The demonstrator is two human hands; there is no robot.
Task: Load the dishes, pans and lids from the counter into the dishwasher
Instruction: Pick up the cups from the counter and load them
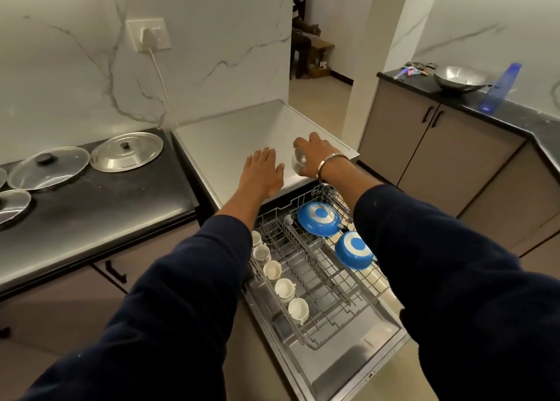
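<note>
On the grey dishwasher top (230, 134) at twelve o'clock, the right hand (315, 155) curls round a small shiny steel bowl (298, 164) while the left hand (263, 170) rests flat and empty beside it, so the step in hand looks like a pick-up, and next the bowl needs lowering into the wire dishwasher rack (318, 279) at six o'clock, clear of the two blue pans (318, 219)

Single head-worn wide-angle view, looking forward and down, close over the open dishwasher (318, 279)

Two blue pans (318, 222) in dishwasher rack (315, 279). Five white cups (285, 288) in row along rack's left side. Three lids (127, 151) on black counter (100, 207). One steel wok (459, 78) on far counter.
</note>
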